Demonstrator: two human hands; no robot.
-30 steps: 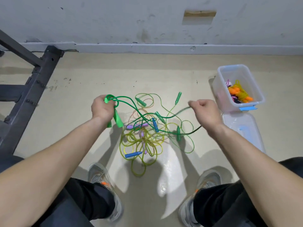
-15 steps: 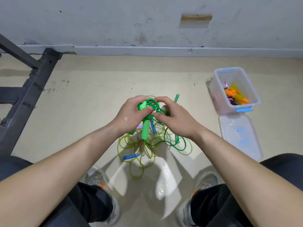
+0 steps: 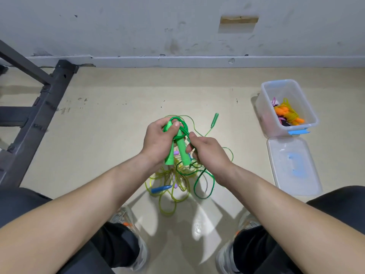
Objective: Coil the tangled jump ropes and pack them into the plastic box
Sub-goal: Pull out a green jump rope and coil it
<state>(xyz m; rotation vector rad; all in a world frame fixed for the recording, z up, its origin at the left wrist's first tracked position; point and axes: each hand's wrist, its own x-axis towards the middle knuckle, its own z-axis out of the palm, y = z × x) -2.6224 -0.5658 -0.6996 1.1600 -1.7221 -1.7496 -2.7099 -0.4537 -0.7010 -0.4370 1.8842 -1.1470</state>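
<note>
My left hand (image 3: 158,142) grips two bright green handles (image 3: 180,150) of a green jump rope, with a loop of its dark green cord over the thumb. My right hand (image 3: 209,155) pinches the same green cord (image 3: 203,182) just right of the handles; the rest of it hangs down in a loop. Below my hands a tangle of yellow-green ropes (image 3: 173,186) lies on the floor, with a blue handle (image 3: 161,188) and a purple one. A further green handle (image 3: 214,120) lies behind. The clear plastic box (image 3: 308,107) at the right holds coiled orange and yellow ropes.
The box's clear lid (image 3: 294,167) lies flat on the floor in front of the box. A dark metal frame (image 3: 37,119) stands at the left. A grey wall with a skirting runs along the back. My knees and shoes are at the bottom.
My hands came together from wide apart, then the right hand slid down along the green cord while the left kept both green handles. The camera view shifted slightly.
</note>
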